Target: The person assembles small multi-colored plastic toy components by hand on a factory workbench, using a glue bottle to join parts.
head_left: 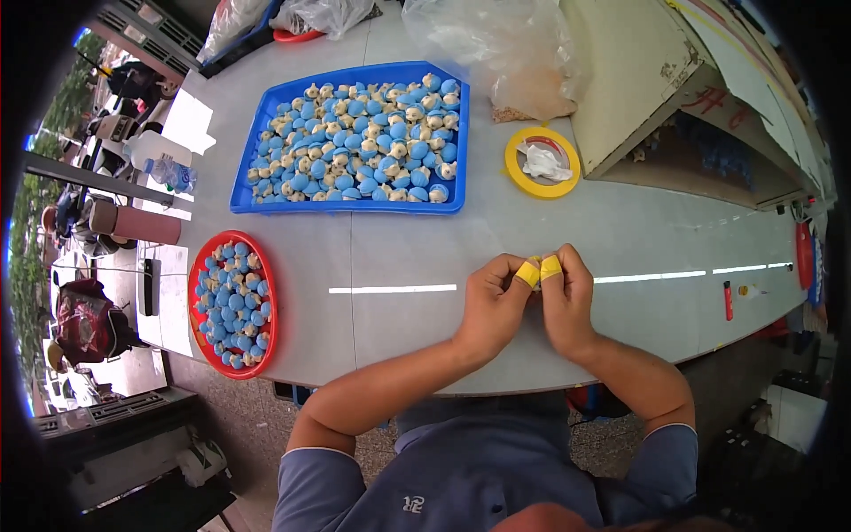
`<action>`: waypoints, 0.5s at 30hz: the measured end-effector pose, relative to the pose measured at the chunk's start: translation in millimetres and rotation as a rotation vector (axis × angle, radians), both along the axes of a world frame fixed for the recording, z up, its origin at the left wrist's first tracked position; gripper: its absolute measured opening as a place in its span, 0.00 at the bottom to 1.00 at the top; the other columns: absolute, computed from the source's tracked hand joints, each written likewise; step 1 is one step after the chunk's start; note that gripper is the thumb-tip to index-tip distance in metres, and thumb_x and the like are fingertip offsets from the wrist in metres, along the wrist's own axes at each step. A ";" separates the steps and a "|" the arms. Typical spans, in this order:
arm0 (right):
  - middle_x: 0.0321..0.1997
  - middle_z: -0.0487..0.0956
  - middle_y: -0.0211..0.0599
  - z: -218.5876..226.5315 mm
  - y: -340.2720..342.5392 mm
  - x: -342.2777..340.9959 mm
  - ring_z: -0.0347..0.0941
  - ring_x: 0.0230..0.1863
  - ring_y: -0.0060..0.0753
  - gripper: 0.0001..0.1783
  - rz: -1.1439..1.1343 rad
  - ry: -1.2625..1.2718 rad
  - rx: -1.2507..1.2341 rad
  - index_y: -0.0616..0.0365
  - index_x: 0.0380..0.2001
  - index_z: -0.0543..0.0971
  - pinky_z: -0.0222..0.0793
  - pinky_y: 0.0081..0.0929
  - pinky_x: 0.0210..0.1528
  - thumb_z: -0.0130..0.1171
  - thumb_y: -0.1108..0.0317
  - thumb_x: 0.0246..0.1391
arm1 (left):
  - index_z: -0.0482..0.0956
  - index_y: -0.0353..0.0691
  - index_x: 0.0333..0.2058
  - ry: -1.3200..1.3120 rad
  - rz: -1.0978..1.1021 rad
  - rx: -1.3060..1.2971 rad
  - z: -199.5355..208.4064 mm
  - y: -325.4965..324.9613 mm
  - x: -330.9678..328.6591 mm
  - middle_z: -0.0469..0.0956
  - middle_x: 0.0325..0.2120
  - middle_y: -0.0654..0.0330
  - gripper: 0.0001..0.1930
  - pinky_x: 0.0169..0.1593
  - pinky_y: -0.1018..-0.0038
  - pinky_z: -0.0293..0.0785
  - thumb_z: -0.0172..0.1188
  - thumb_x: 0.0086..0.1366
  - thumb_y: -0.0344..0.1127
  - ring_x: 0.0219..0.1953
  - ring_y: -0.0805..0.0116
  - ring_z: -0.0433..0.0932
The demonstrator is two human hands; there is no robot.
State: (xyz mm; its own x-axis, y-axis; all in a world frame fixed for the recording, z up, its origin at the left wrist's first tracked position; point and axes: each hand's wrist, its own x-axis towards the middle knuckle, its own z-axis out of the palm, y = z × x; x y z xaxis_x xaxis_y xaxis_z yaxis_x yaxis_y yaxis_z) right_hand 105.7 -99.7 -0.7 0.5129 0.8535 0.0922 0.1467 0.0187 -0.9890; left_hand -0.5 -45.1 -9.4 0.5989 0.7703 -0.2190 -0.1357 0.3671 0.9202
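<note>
My left hand (494, 301) and my right hand (567, 300) meet over the grey table (417, 328), thumbs side by side and fingers curled in. Yellow tape is wrapped round both thumbs. Whatever they pinch between them is small and mostly hidden by the fingers. Left of my hands stands a red oval basket (273, 306) holding many small blue and cream pieces, round like little doll heads. Farther off, a blue rectangular tray (346, 208) is filled with more of the same pieces.
A yellow roll of tape (514, 168) with crumpled white material inside lies beyond my hands, near a clear plastic bag (505, 44). A worn cabinet (638, 97) stands at the right. A red marker (729, 301) lies at the right edge; bottles (168, 164) stand at the left.
</note>
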 end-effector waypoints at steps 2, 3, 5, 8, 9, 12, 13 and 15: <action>0.21 0.63 0.26 0.6 -0.1 0.2 0.53 0.26 0.14 0.13 0.002 0.005 -0.011 0.59 0.23 0.60 0.55 0.20 0.25 0.46 0.73 0.62 | 0.75 0.31 0.37 0.005 0.001 -0.009 0.3 -0.1 0.2 0.78 0.29 0.61 0.11 0.35 0.79 0.75 0.53 0.69 0.36 0.30 0.76 0.76; 0.21 0.63 0.26 -0.7 -0.6 0.9 0.53 0.26 0.14 0.13 0.000 0.004 -0.012 0.59 0.23 0.60 0.55 0.20 0.25 0.46 0.73 0.62 | 0.75 0.31 0.37 0.004 -0.001 -0.010 1.5 -0.4 1.0 0.78 0.29 0.61 0.11 0.35 0.79 0.75 0.53 0.69 0.36 0.30 0.76 0.76; 0.21 0.62 0.26 -4.7 -1.2 2.0 0.53 0.26 0.14 0.13 -0.007 0.014 -0.016 0.59 0.23 0.60 0.55 0.20 0.24 0.46 0.73 0.62 | 0.77 0.31 0.36 0.000 0.030 -0.060 5.1 -1.0 2.1 0.77 0.26 0.64 0.09 0.33 0.82 0.71 0.55 0.68 0.34 0.28 0.81 0.72; 0.21 0.62 0.26 1.5 0.2 0.4 0.53 0.26 0.14 0.13 -0.008 0.001 -0.020 0.59 0.23 0.60 0.55 0.20 0.24 0.46 0.74 0.61 | 0.77 0.31 0.37 0.009 0.029 -0.039 6.4 -0.6 1.0 0.77 0.26 0.64 0.09 0.33 0.82 0.70 0.55 0.68 0.34 0.28 0.81 0.72; 0.21 0.62 0.26 1.3 0.1 0.6 0.53 0.26 0.14 0.13 -0.008 0.000 -0.020 0.59 0.23 0.60 0.55 0.20 0.24 0.46 0.74 0.61 | 0.77 0.31 0.37 0.008 0.029 -0.039 5.3 -0.6 1.0 0.77 0.26 0.64 0.09 0.33 0.82 0.70 0.55 0.68 0.34 0.28 0.81 0.72; 0.21 0.62 0.26 0.9 0.2 0.6 0.53 0.26 0.13 0.13 -0.011 -0.033 -0.007 0.59 0.23 0.60 0.55 0.20 0.24 0.46 0.74 0.62 | 0.77 0.32 0.36 -0.002 0.025 -0.029 2.1 -0.2 0.7 0.77 0.26 0.64 0.09 0.33 0.82 0.71 0.55 0.68 0.34 0.28 0.81 0.72; 0.21 0.63 0.26 2.2 0.4 0.3 0.53 0.26 0.14 0.13 -0.006 -0.011 -0.014 0.59 0.23 0.60 0.55 0.20 0.24 0.47 0.73 0.62 | 0.77 0.32 0.36 0.006 0.023 -0.026 2.2 0.2 0.6 0.77 0.26 0.64 0.10 0.33 0.81 0.71 0.55 0.68 0.34 0.28 0.81 0.72; 0.21 0.63 0.26 2.2 0.2 0.5 0.53 0.26 0.14 0.13 0.000 0.010 -0.021 0.59 0.23 0.60 0.55 0.20 0.24 0.47 0.73 0.62 | 0.77 0.31 0.36 0.014 0.021 -0.022 3.4 0.3 0.8 0.77 0.26 0.64 0.10 0.33 0.81 0.71 0.55 0.68 0.34 0.28 0.81 0.72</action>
State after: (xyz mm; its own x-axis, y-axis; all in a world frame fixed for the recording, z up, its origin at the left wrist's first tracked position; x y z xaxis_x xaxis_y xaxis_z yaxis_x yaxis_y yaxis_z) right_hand 106.2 -99.5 1.5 0.5140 0.8550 0.0692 0.1368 -0.0020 -0.9906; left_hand 0.3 -44.8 -6.0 0.5790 0.7780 -0.2441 -0.1306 0.3840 0.9140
